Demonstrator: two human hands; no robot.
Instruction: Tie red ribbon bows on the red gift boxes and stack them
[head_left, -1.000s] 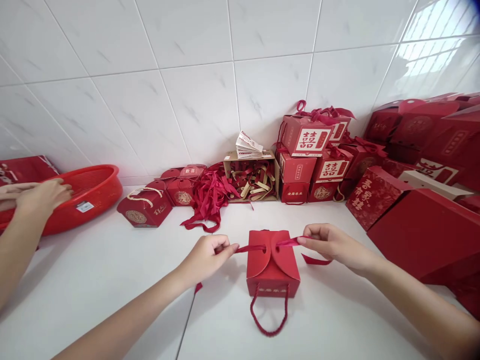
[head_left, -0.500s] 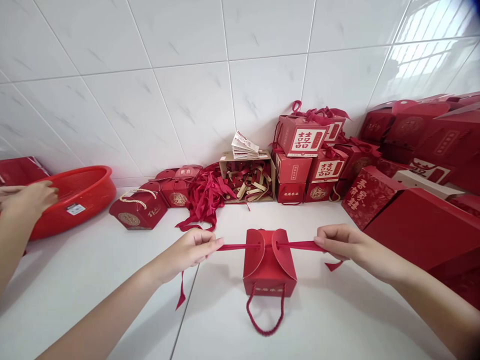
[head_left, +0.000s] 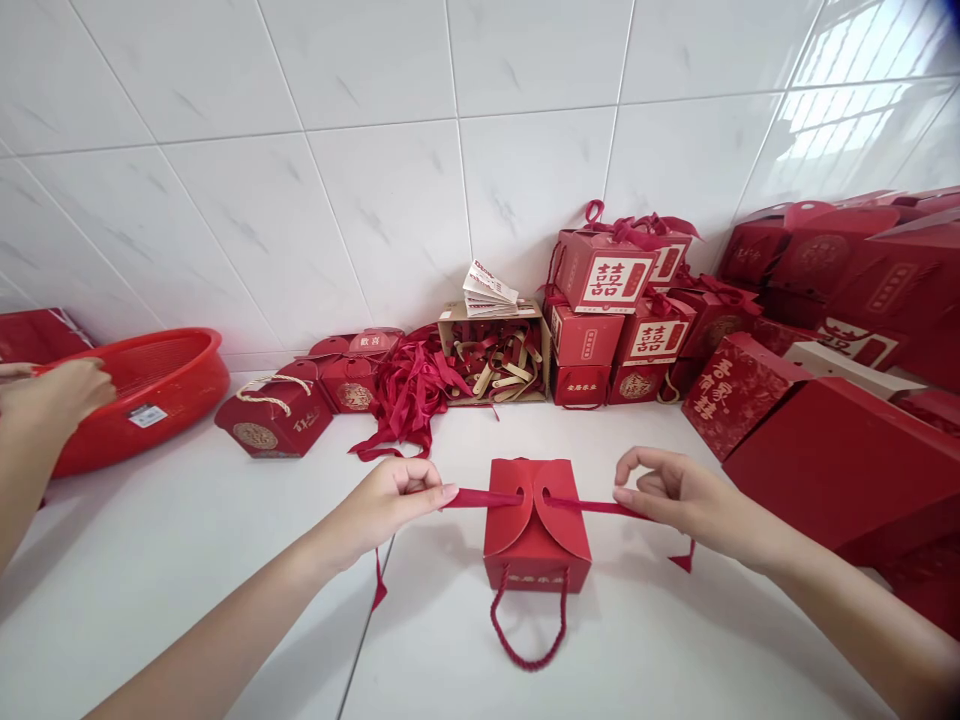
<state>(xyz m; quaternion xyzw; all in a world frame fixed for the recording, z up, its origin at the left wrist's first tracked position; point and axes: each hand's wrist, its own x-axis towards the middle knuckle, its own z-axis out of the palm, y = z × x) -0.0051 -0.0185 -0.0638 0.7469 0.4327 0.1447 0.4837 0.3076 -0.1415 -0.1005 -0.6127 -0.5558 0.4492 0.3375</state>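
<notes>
A small red gift box (head_left: 536,545) stands on the white tabletop in front of me, its two rounded top flaps folded together and a rope handle (head_left: 529,662) hanging at the front. A dark red ribbon (head_left: 480,498) runs through the holes in the flaps. On the left side of the box, my left hand (head_left: 405,495) pinches one end of it, with a loose tail dangling below. My right hand (head_left: 664,490) pinches the other end at the right, and a short tail hangs under that hand too. The ribbon is stretched nearly straight between both hands.
A heap of ribbons (head_left: 412,385) and a carton of straps (head_left: 495,365) lie against the tiled wall. Stacked gift boxes (head_left: 604,275) stand behind, with larger red boxes (head_left: 847,460) at right. Another person's hand (head_left: 71,395) is at a red basin (head_left: 169,375).
The flaps have come closer together over the top of the box. My right hand has moved slightly left toward the box, still pinching the ribbon.
</notes>
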